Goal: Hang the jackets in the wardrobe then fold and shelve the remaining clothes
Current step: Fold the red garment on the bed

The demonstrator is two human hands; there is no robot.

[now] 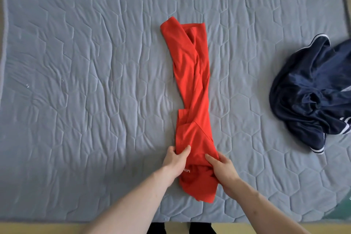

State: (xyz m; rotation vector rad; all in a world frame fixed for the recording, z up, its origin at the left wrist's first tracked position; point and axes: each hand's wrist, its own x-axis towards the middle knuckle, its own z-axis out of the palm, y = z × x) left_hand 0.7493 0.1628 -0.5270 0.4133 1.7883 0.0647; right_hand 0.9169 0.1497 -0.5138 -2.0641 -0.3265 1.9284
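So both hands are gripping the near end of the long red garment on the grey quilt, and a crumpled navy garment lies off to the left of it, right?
Not quite. In the head view the navy garment lies to the right of the red garment, not the left. The rest holds: the left hand and right hand both grip its near end on the grey quilt.

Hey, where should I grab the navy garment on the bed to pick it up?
Probably its near striped hem, reached from the bed's near edge. The navy garment lies crumpled at the right of the mattress, and that hem pokes out flat and free, while the middle is bunched folds.
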